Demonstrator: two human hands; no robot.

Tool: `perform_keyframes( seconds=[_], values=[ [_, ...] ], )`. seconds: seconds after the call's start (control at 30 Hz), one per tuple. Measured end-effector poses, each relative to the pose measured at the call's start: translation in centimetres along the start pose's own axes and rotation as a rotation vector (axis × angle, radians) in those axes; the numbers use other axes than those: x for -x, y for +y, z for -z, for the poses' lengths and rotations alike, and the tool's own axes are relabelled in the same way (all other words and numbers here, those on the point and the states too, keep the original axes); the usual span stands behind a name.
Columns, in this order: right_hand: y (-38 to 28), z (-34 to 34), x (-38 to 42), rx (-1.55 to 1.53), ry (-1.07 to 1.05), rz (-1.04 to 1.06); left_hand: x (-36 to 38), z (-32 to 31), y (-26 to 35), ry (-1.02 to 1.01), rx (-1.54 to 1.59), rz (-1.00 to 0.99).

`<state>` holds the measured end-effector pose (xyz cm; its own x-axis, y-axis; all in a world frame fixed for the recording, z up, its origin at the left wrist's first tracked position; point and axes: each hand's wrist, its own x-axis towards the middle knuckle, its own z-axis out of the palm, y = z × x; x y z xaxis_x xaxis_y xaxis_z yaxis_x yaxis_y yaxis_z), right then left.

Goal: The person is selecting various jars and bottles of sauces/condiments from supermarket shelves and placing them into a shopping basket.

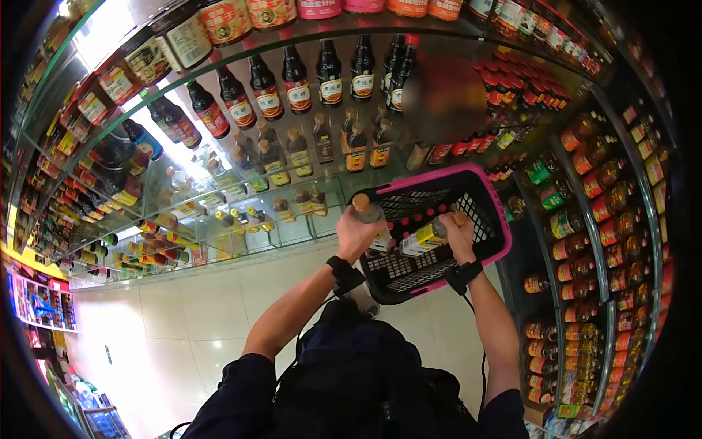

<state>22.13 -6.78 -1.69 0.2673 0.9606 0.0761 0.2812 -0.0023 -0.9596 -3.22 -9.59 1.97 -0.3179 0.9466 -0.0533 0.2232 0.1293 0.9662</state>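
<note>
My left hand (pixel 356 235) is wrapped round a clear bottle with a cork-coloured cap (pixel 371 212), held upright at the left rim of a basket. In my right hand (pixel 461 238) is a second bottle with a yellow label (pixel 425 238), tilted over the inside of the basket, its cap by my fingers. The black shopping basket (pixel 494 197) has a pink rim and mesh walls. Several small red-capped items (pixel 417 218) show low inside it, partly hidden by the bottles and my hands.
Glass shelves (pixel 292 238) with dark sauce bottles (pixel 330 73) and smaller cork-capped bottles (pixel 356 146) stand ahead and left. To the right, shelving (pixel 550 282) holds oil bottles (pixel 583 340). Jars (pixel 227 22) line the top shelf. Pale tiled floor (pixel 186 318) lies below.
</note>
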Motion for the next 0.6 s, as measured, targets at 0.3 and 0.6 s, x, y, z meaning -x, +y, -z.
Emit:
perform_keyframes(
  seconds=[0.3,0.6],
  values=[
    [3.6,2.6,-1.3,0.181,-0.024,-0.122,-1.6,-6.5,-3.5,-0.154,-0.143,0.122],
    [11.2,5.5,-8.5,0.395,0.397,-0.564,-2.3,-14.6,-6.9,-0.1,-0.099,0.375]
  ],
)
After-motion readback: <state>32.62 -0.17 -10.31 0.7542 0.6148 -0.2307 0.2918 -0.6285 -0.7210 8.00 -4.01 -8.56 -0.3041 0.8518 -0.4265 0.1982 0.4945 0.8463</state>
